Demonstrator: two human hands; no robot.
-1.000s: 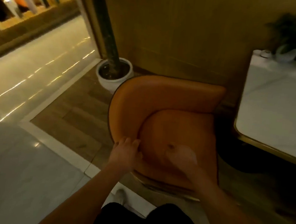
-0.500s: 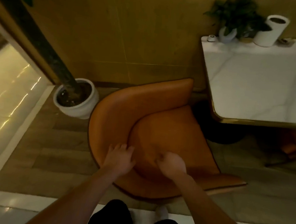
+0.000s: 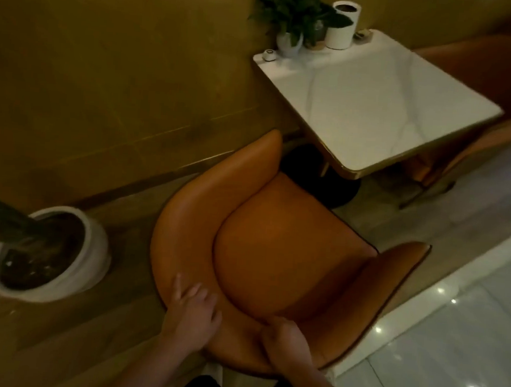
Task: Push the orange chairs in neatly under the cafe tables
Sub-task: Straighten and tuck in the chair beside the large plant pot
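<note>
My left grip [image 3: 193, 310] lies flat on the curved orange leather chair [image 3: 274, 255], right grip [image 3: 286, 337] curled over its back (chair sits skewed): a straight shove could ram the white marble desk [image 3: 375, 111].

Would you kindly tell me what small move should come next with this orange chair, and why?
Probably push the orange leather chair forward toward the white marble-topped table. The left hand and right hand rest on its curved backrest, and the whole seat lies outside the table's near edge.
</note>
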